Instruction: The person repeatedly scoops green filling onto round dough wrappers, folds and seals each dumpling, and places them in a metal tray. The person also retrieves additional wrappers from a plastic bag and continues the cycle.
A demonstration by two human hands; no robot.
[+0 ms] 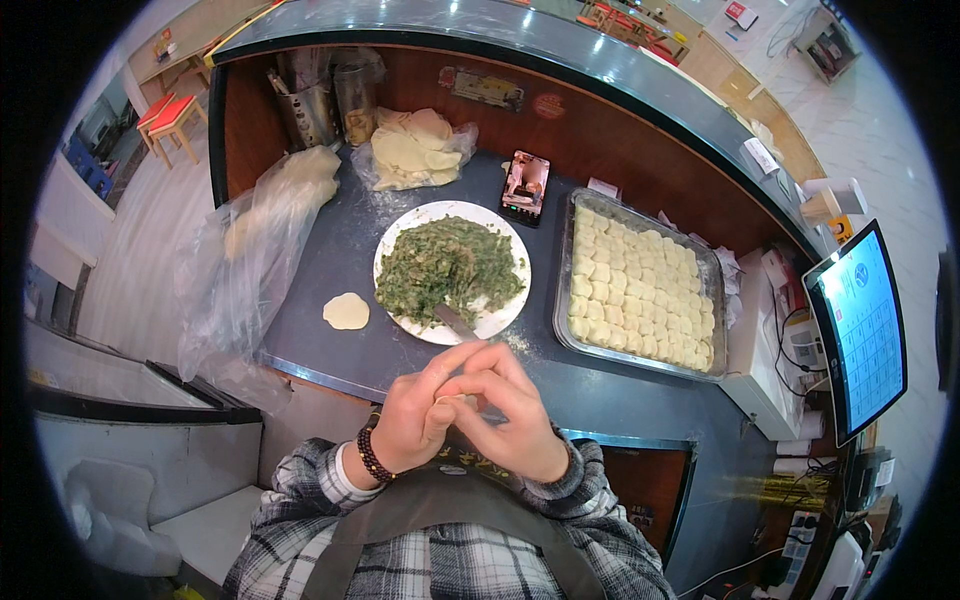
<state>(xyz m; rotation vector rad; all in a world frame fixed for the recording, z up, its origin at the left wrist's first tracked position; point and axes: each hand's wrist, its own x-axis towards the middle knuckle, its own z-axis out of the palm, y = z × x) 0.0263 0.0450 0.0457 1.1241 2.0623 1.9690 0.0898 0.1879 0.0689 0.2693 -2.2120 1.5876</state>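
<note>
My left hand (412, 424) and my right hand (514, 420) meet in front of my apron, pinching a small dumpling (459, 400) between their fingers. Most of that dumpling is hidden by the fingers. Just beyond them a white plate (510, 324) bears a heap of chopped green filling (442, 262). A flat metal utensil (454, 322) rests in the filling, its near end hidden behind my hands. One round dough wrapper (346, 311) lies flat on the dark counter, left of the plate. To the right, rows of folded dumplings (637, 285) fill a metal tray (566, 341).
A stack of wrappers (420, 146) sits on a plastic bag at the back. Dough in a clear bag (277, 202) hangs over the counter's left edge. A phone (526, 187) leans near the back panel. A monitor (859, 330) stands at far right, beside cables.
</note>
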